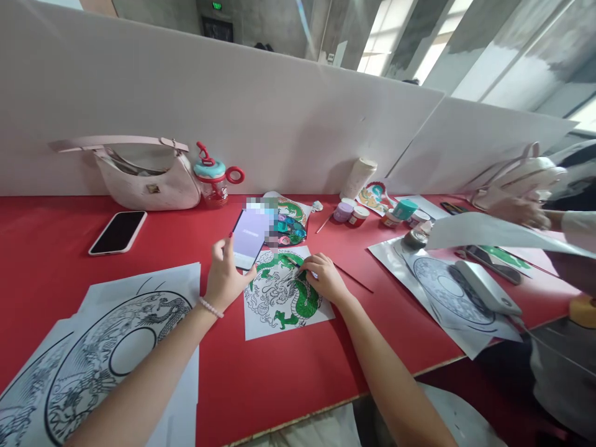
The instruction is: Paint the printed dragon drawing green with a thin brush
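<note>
My left hand (226,273), with a bead bracelet at its wrist, is closed around a phone (251,239) with a lit pale purple screen. It holds the phone above the left upper edge of a dragon drawing (261,320), partly painted green. My right hand (323,276) rests on the drawing's right side, its fingers pinched on a slim paintbrush (292,261); most of the brush is hidden by the hand. A thin dark red stick (356,279) lies just right of that hand. Behind the phone is a paint palette (292,231) with blue, green and pink colours, partly blurred out.
Printed sheets (181,347) and another phone (118,233) lie left. A handbag (149,183) and cup (215,180) stand against the partition. Paint jars (358,216) and a white roll (358,178) are at the back. Right, another person's hand (524,213) is near a raised sheet (503,234).
</note>
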Demonstrator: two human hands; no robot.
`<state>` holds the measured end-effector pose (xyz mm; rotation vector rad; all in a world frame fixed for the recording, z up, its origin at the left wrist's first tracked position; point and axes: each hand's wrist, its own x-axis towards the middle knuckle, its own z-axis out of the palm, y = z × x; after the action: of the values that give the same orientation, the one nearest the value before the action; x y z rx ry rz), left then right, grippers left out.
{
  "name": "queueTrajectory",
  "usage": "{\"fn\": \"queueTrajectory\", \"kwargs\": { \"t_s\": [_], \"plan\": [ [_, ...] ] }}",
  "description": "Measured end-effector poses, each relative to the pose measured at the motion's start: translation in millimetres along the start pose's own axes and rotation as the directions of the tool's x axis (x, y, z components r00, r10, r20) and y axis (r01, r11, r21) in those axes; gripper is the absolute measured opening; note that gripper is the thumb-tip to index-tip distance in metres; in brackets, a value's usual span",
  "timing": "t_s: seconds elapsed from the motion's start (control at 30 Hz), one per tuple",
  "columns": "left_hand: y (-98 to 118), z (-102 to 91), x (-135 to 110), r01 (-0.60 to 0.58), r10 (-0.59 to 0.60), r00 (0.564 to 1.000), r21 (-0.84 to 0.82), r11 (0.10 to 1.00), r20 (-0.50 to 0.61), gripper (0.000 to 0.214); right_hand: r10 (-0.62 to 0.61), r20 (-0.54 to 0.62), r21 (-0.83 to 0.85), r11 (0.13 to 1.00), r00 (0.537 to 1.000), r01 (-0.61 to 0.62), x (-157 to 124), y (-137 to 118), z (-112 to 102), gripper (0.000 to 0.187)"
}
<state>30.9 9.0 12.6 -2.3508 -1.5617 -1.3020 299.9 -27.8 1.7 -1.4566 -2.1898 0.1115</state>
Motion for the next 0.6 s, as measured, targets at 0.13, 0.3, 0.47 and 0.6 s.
{"fn": "queueTrajectory", "kwargs": {
  "t_s": [0.13,0.3,0.47,0.6],
  "plan": [
    [-3.9,1.1,-0.5,0.022,-0.022,1.000,-0.011,1.000,-0.011,0.092,0.014,0.011,0.007,1.000,1.000,-0.014,0.1,-0.3,0.4,0.026],
    [-7.2,2.2,-1.2,0.067,-0.067,0.998,-0.013,0.998,0.008,0.092,0.035,0.011,0.018,0.999,0.999,-0.035,0.0,-2.2,0.7,0.026],
    [-6.5,2.3,-1.4,0.101,-0.100,0.995,-0.042,0.994,0.019,0.098,0.043,0.009,0.019,0.999,0.999,-0.043,0.0,-7.0,0.0,0.025],
    [-7.4,0.3,1.5,0.197,-0.196,0.980,-0.077,0.977,0.022,0.102,0.037,0.016,0.013,0.999,0.999,-0.037,0.4,-8.3,0.9,0.025]
  ]
}}
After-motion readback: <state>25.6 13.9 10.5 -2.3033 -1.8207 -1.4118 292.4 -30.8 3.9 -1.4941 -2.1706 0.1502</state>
